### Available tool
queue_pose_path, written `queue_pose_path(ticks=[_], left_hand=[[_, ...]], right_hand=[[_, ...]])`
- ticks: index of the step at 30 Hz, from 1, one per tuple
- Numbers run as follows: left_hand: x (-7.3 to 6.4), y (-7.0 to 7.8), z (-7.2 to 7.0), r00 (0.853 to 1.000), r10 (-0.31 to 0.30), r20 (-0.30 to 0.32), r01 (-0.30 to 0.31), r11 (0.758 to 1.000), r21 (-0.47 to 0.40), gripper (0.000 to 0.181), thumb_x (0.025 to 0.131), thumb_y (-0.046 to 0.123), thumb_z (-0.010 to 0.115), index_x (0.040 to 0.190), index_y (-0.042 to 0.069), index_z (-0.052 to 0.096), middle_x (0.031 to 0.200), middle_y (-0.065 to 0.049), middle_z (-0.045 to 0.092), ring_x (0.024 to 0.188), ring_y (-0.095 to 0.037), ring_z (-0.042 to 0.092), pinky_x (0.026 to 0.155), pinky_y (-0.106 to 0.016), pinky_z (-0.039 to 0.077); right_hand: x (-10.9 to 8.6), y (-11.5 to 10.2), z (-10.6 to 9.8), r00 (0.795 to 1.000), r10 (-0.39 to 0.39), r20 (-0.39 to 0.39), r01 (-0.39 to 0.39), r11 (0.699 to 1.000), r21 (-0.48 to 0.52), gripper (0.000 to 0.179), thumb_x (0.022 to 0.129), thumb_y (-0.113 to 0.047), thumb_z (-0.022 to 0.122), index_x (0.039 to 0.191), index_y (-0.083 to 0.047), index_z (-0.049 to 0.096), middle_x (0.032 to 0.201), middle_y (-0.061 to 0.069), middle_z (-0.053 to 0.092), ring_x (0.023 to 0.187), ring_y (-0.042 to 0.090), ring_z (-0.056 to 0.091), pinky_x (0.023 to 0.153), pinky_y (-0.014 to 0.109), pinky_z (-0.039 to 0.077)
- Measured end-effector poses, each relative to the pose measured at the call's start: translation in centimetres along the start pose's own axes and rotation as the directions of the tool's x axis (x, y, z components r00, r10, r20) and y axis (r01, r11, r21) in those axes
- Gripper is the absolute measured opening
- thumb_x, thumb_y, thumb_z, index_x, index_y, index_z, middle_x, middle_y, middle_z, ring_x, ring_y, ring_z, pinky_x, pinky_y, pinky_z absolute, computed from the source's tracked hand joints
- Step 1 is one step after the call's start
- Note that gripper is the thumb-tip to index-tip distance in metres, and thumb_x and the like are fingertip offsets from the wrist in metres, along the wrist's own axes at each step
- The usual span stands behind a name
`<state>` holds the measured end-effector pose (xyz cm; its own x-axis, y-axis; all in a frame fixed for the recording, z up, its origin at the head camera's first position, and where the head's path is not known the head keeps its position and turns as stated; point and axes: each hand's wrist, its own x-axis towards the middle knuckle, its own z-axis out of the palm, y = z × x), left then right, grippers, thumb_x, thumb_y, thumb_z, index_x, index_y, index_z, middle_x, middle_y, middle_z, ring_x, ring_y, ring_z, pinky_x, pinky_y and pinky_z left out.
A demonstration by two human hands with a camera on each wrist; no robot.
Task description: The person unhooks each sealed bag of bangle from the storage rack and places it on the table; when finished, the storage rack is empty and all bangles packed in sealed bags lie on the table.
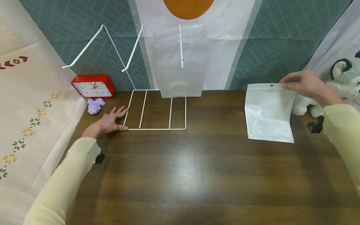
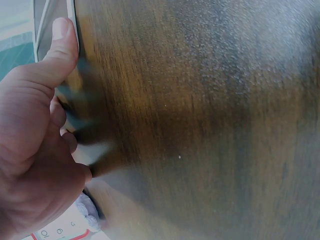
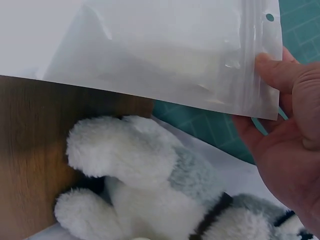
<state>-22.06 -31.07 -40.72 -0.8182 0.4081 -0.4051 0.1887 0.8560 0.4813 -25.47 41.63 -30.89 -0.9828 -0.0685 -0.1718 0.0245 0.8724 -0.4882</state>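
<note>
My right hand [image 1: 309, 86] pinches the top right corner of a white zip pouch [image 1: 267, 109], which hangs over the right of the table with a round shape showing near its bottom. A punched hole sits in the pouch's top strip, seen in the right wrist view too. At the left, my left hand [image 1: 109, 122] rests with spread fingers at the left side of a white wire rack [image 1: 157, 129]. Its thumb [image 2: 62, 42] lies along the rack's front corner. Another white pouch [image 1: 180, 72] hangs on the rack's middle prong [image 1: 181, 47].
Two bare wire hooks [image 1: 84, 48] rise at the rack's left. Behind my left hand are a red clock [image 1: 94, 87] and a small purple toy [image 1: 94, 106]. A grey and white plush animal [image 1: 343, 78] sits beside my right hand. A patterned green cloth [image 1: 284, 37] hangs at the back.
</note>
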Motion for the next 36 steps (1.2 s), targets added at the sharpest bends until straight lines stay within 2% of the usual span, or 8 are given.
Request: queue_pose_path(ticks=[5, 7, 13, 18, 21, 26, 33, 36], left_hand=[[-0.3, -0.2, -0.1, 1.0, -0.016, -0.005, 0.016, 1.0, 0.014, 0.1, 0.088, 0.037, 0.075, 0.16, 0.007, 0.013, 0.164, -0.024, -0.001, 0.145, -0.052, -0.011, 0.103, -0.079, -0.004], [-0.3, -0.2, -0.1, 1.0, -0.014, -0.004, 0.014, 1.0, 0.014, 0.1, 0.088, 0.038, 0.075, 0.16, 0.007, 0.013, 0.164, -0.024, -0.002, 0.145, -0.052, -0.011, 0.103, -0.079, -0.004], [-0.2, 0.0, -0.2, 1.0, -0.007, 0.001, 0.007, 1.0, 0.008, 0.1, 0.088, 0.04, 0.074, 0.16, 0.008, 0.012, 0.165, -0.023, -0.002, 0.145, -0.051, -0.012, 0.104, -0.078, -0.006], [-0.2, 0.1, -0.3, 1.0, -0.003, 0.002, 0.003, 1.0, 0.007, 0.1, 0.089, 0.038, 0.075, 0.16, 0.008, 0.012, 0.165, -0.023, -0.002, 0.146, -0.051, -0.012, 0.104, -0.077, -0.006], [-0.2, 0.1, -0.3, 1.0, -0.006, 0.002, 0.006, 1.0, -0.001, 0.099, 0.089, 0.037, 0.075, 0.16, 0.008, 0.012, 0.165, -0.023, -0.002, 0.146, -0.05, -0.012, 0.104, -0.077, -0.006], [-0.2, 0.1, -0.2, 1.0, -0.01, 0.008, 0.01, 1.0, -0.007, 0.1, 0.089, 0.037, 0.075, 0.16, 0.008, 0.011, 0.165, -0.022, -0.003, 0.146, -0.05, -0.013, 0.105, -0.077, -0.007], [0.1, 0.0, 0.0, 1.0, 0.005, -0.004, -0.005, 1.0, 0.009, 0.099, 0.089, 0.036, 0.075, 0.16, 0.008, 0.013, 0.165, -0.023, -0.001, 0.146, -0.051, -0.01, 0.104, -0.078, -0.004], [0.1, 0.0, 0.0, 1.0, 0.008, -0.007, -0.008, 1.0, 0.01, 0.099, 0.089, 0.036, 0.075, 0.16, 0.008, 0.013, 0.165, -0.023, -0.001, 0.146, -0.051, -0.009, 0.104, -0.078, -0.004]], right_hand=[[1.3, 0.1, 0.9, 0.999, -0.034, -0.013, 0.034, 0.999, -0.015, 0.039, 0.102, -0.028, 0.059, 0.123, 0.004, 0.065, 0.127, 0.03, 0.059, 0.112, 0.04, 0.052, 0.078, 0.045, 0.046], [1.6, 0.2, 1.2, 0.999, -0.03, -0.014, 0.03, 0.999, -0.022, 0.038, 0.102, -0.027, 0.058, 0.122, 0.005, 0.065, 0.128, 0.031, 0.058, 0.112, 0.04, 0.053, 0.077, 0.043, 0.046], [2.0, 0.9, 1.9, 0.999, -0.037, -0.016, 0.036, 0.998, -0.056, 0.034, 0.103, -0.019, 0.055, 0.12, 0.01, 0.063, 0.129, 0.036, 0.055, 0.112, 0.047, 0.052, 0.082, 0.058, 0.045], [2.5, 1.5, 2.4, 0.992, -0.125, -0.032, 0.119, 0.981, -0.152, 0.023, 0.099, -0.009, 0.059, 0.111, 0.01, 0.067, 0.115, 0.034, 0.063, 0.103, 0.048, 0.058, 0.074, 0.052, 0.048], [3.1, 1.6, 2.7, 0.986, -0.166, -0.024, 0.158, 0.968, -0.193, 0.021, 0.098, -0.004, 0.059, 0.11, 0.01, 0.067, 0.111, 0.033, 0.065, 0.101, 0.051, 0.059, 0.075, 0.056, 0.049], [4.0, 1.7, 3.2, 0.988, -0.154, 0.004, 0.15, 0.954, -0.258, 0.023, 0.099, -0.003, 0.056, 0.115, 0.01, 0.066, 0.116, 0.036, 0.062, 0.102, 0.052, 0.057, 0.08, 0.061, 0.046], [4.7, 1.5, 4.4, 0.997, -0.063, 0.044, 0.075, 0.921, -0.382, 0.025, 0.1, -0.004, 0.055, 0.12, 0.007, 0.065, 0.122, 0.038, 0.056, 0.109, 0.055, 0.052, 0.089, 0.067, 0.041], [4.8, 1.5, 4.9, 0.995, -0.089, 0.044, 0.099, 0.893, -0.44, 0.024, 0.099, -0.003, 0.057, 0.12, 0.007, 0.065, 0.119, 0.038, 0.058, 0.107, 0.056, 0.052, 0.091, 0.069, 0.038]])
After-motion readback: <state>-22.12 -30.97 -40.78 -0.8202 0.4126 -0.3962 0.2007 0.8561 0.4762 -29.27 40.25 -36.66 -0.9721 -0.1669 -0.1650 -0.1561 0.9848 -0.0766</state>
